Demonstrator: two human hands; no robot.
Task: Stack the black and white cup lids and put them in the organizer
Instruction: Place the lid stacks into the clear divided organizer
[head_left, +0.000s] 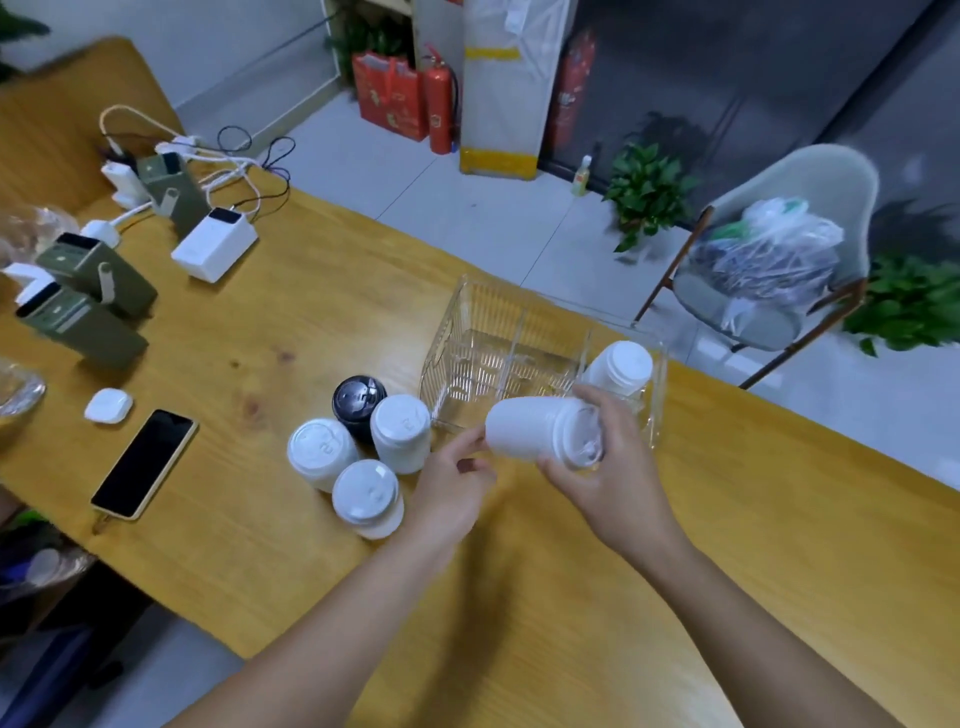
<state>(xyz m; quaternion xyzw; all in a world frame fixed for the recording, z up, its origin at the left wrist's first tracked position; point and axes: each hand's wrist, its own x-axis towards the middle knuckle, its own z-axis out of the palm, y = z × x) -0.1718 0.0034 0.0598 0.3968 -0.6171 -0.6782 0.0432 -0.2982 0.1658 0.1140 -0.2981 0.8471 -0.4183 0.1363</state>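
Observation:
My right hand (605, 480) grips a white stack of cup lids (530, 428) lying sideways in front of the clear organizer (467, 332). My left hand (452, 493) touches the stack's left end with its fingertips. Another white lid stack (623, 366) stands in the organizer's right compartment. On the table to the left stand three white lid stacks (401, 431) (319, 454) (369, 499) and one black lid stack (358, 402) behind them.
A phone (145, 462) and a small white case (108, 405) lie on the wooden table (571, 571) at the left. Green and white power banks (213, 244) with cables sit farther back. A chair holding a plastic bag (774, 249) stands beyond the table's far edge.

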